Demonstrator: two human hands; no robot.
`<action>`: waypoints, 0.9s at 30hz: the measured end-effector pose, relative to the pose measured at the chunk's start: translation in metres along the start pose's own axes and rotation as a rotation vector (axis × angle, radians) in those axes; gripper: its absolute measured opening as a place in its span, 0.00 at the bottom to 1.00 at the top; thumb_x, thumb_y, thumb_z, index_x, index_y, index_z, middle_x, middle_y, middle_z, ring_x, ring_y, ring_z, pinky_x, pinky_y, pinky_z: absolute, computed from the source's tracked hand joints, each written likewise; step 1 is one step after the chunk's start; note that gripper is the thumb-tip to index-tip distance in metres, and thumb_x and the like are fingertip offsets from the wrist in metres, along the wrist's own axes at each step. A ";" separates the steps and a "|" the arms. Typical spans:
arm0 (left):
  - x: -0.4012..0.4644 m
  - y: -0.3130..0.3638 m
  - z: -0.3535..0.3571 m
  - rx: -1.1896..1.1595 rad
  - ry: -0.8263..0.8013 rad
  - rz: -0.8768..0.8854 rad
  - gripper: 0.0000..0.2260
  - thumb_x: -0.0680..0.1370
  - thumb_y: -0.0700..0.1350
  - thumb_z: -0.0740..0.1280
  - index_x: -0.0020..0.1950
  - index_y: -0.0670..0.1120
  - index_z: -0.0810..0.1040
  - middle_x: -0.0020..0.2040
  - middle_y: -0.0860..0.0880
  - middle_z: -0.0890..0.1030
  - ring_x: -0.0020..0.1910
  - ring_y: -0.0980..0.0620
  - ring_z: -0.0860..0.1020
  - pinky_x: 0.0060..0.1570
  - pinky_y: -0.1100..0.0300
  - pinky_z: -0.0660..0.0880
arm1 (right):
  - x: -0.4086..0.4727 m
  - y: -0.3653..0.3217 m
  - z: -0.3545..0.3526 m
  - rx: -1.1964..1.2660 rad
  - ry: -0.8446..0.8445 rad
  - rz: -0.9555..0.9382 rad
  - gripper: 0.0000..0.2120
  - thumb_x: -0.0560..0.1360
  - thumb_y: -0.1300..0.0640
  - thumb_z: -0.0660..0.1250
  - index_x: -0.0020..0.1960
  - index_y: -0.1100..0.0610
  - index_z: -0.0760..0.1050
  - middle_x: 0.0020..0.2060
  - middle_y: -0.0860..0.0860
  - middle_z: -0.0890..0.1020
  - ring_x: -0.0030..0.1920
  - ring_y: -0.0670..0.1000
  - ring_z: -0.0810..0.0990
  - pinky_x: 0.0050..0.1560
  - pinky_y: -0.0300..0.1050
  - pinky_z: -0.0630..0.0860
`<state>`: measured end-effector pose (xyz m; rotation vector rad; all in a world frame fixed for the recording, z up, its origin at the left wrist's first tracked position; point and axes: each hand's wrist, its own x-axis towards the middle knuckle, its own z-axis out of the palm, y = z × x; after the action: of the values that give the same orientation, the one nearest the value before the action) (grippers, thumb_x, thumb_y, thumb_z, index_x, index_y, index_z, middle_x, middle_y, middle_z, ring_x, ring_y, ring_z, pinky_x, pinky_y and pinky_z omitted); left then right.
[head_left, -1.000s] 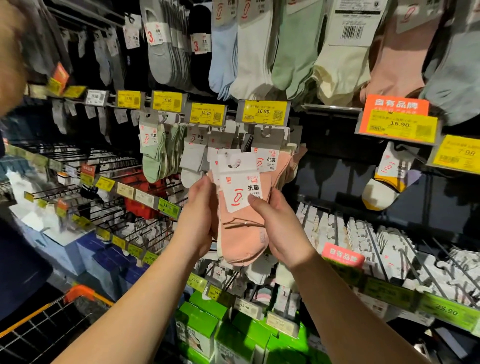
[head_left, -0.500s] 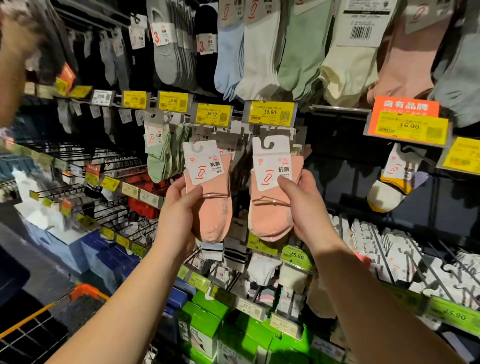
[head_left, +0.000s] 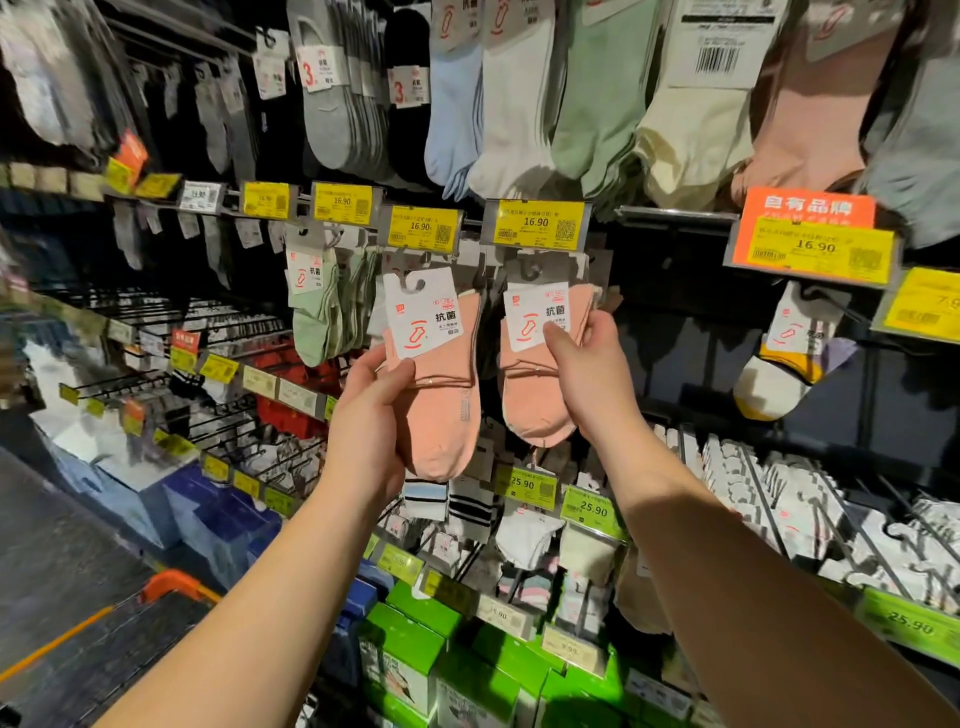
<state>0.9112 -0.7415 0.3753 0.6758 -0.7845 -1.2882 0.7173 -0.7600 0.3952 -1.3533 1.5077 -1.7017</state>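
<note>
Fingers of the left hand are clamped on one pink sock pack, thumb in front. The right hand pinches a second pink pack, thumb on its card. Both packs are up side by side, not touching, just under the yellow 16.90 tags. Looks like compare-or-rehang stage, prob. rehang. Next move needs each card hook lined up w/ a peg, one at a time.

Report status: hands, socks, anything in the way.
Left hand grips left pink sock pack. Right hand pinches right pink sock pack at its card. Packs apart, nothing in front of them.
</note>
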 end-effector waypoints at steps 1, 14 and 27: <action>0.000 0.000 0.001 -0.008 -0.001 -0.004 0.18 0.81 0.35 0.62 0.72 0.41 0.70 0.46 0.50 0.87 0.42 0.54 0.85 0.42 0.58 0.81 | 0.001 0.001 0.001 -0.043 0.015 -0.007 0.09 0.81 0.52 0.65 0.59 0.50 0.68 0.53 0.43 0.78 0.53 0.47 0.78 0.51 0.42 0.70; -0.007 -0.001 0.013 -0.045 -0.050 -0.031 0.16 0.81 0.35 0.62 0.69 0.41 0.72 0.46 0.48 0.87 0.43 0.52 0.85 0.46 0.55 0.81 | 0.026 0.015 0.001 -0.475 0.056 0.094 0.27 0.78 0.37 0.61 0.64 0.57 0.74 0.57 0.53 0.82 0.52 0.58 0.80 0.43 0.47 0.71; -0.012 -0.005 0.020 -0.040 -0.091 -0.043 0.15 0.81 0.34 0.61 0.68 0.40 0.73 0.47 0.47 0.86 0.42 0.52 0.84 0.42 0.59 0.81 | 0.020 0.018 -0.016 -0.549 0.010 0.169 0.34 0.75 0.31 0.61 0.66 0.57 0.68 0.63 0.54 0.74 0.62 0.58 0.75 0.58 0.53 0.74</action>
<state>0.8911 -0.7306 0.3810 0.6079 -0.8196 -1.3784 0.6908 -0.7752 0.3868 -1.4165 2.1291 -1.2360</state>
